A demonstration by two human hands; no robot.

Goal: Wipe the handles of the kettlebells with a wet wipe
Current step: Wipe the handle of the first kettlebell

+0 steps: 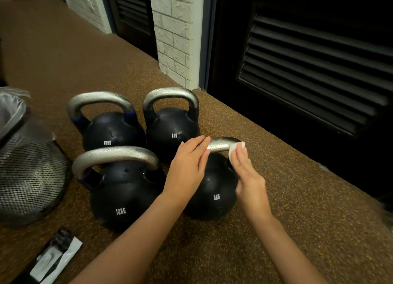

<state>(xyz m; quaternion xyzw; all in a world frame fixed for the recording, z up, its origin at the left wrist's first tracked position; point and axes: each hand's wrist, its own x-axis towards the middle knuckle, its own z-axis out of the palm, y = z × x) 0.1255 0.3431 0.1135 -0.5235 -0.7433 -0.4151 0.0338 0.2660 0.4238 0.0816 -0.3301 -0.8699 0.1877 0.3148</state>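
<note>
Several black kettlebells with silver handles stand on the speckled brown floor. The near right one, marked 8KG (212, 190), has its handle (221, 144) under both my hands. My left hand (189, 164) rests with straight fingers on the handle's left end. My right hand (244, 169) presses a white wet wipe (235, 148) against the handle's right bend with flat fingers. A 12KG kettlebell (121, 198) sits near left, another 12KG (110, 132) far left, and a second 8KG (172, 130) far middle.
A black mesh bin (27, 173) with a clear liner stands at the left. A black and white wipe packet (55, 260) lies on the floor at the lower left. Dark louvred doors (314, 75) and a white brick pillar (176, 35) line the back.
</note>
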